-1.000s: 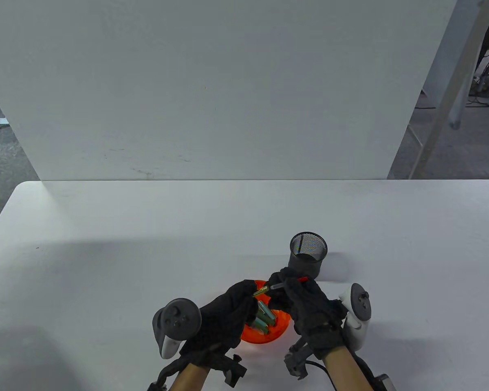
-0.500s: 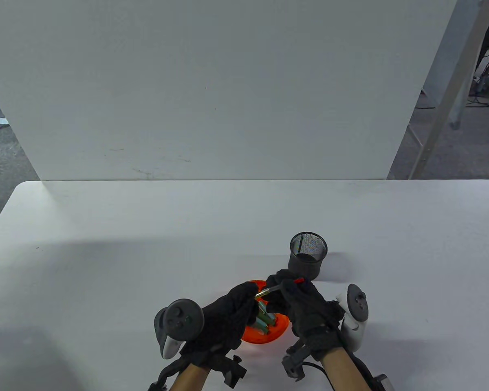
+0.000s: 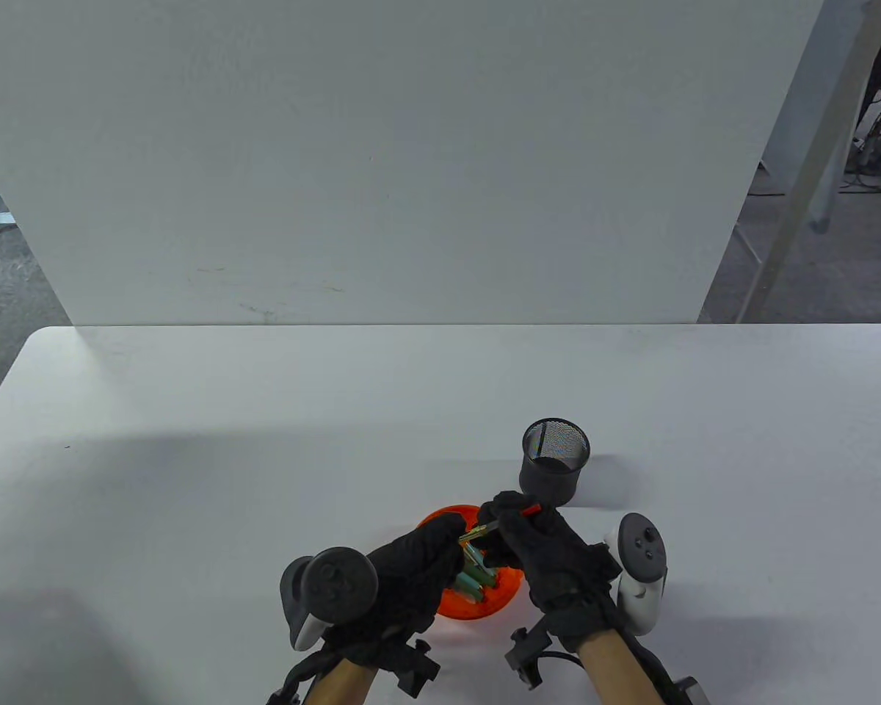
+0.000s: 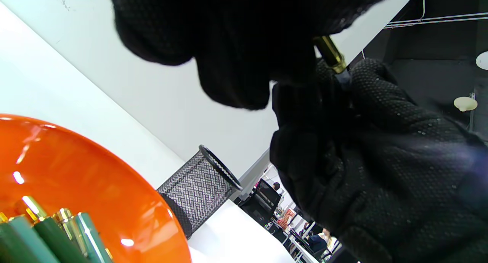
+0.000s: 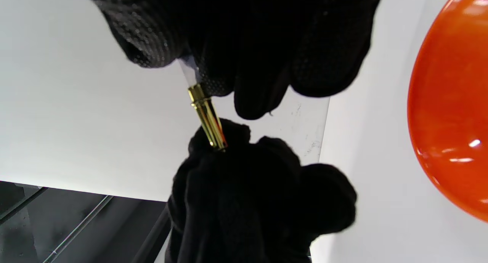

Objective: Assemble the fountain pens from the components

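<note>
Table view: above the orange bowl (image 3: 495, 596), the left hand (image 3: 411, 569) pinches a slim, light, likely slippery brass pen section (image 3: 471, 534) while the right hand (image 3: 539, 547) grips its clear, red-tipped cartridge (image 3: 517, 512), best held near the joint.
</note>
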The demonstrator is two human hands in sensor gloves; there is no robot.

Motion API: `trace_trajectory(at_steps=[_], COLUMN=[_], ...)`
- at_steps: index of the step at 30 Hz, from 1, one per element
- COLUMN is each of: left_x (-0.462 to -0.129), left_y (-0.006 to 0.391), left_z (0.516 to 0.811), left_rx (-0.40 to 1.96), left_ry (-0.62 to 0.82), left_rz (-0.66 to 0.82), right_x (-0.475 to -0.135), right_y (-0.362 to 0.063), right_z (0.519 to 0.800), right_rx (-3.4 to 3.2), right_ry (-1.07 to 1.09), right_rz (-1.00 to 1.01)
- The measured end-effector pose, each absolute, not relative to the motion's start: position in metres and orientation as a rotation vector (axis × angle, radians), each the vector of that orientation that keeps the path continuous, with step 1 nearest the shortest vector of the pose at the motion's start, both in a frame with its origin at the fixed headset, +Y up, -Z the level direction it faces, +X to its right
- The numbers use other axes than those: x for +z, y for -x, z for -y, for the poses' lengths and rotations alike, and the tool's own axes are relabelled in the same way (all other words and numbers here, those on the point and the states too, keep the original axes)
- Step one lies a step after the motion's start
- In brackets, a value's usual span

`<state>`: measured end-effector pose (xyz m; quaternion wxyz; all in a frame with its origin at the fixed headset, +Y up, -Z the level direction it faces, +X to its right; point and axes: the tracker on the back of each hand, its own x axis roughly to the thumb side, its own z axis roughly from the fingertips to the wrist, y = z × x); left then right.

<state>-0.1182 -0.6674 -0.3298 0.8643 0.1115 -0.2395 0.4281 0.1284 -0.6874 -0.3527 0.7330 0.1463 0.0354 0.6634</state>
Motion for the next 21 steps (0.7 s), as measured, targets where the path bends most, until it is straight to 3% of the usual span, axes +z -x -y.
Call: trace_trajectory(at_steps=[7, 21], left_x=[-0.328, -0.316], left_y=[0.116, 0.114], left_z=[0.666, 0.655], left_rx=[0.887, 0.725], left_ry=[-0.243, -0.398], left_rz=[0.507, 0.520], right_x=[-0.353, -0.348], right_y=[-0.126, -0.122], right_z=[0.691, 0.690], right_rx=[1.424, 1.419], right_ry=[-0.309, -0.268], right_rz=[-0.090, -0.077])
